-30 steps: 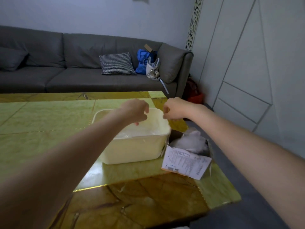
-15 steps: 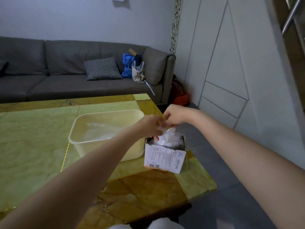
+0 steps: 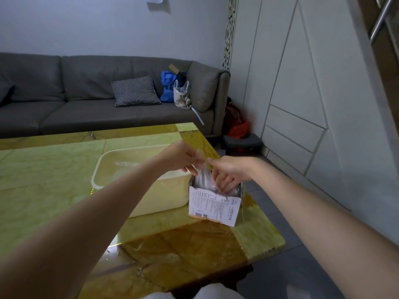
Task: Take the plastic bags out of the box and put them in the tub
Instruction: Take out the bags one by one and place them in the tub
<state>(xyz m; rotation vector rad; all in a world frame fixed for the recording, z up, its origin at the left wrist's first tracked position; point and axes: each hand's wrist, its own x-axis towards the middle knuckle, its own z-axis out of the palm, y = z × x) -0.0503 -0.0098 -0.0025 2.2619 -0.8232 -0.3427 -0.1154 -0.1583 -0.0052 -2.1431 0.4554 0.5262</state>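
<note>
Currently, with the box as the reference landmark:

- The tub is sitting on the table immediately left of the box, its near right corner touching or just beside the box wall; clear bags are already lying inside it.
- The left hand is hovering above the box's left edge and over the tub's right rim. Its fingers are curling together on the top of a plastic bag, pinching the film.
- That bag is rising out of the box with its long axis running roughly upright, upper end at the pinch, lower end still inside the box among the remaining bags.
- The right hand is reaching in from the box's right side. Thumb and forefinger are closing on the same top edge of the bag, while the other fingers are spreading down into the box opening, apparently pressing the remaining stack.
- Judgement: the tub lies directly left of the grip, and the left hand is the nearer hand to it, so the coming move calls for a lift clear of the box rim followed by a short leftward carry.
- Risk, as a judgement: neighbouring bags may cling and follow the lifted one out.
</note>
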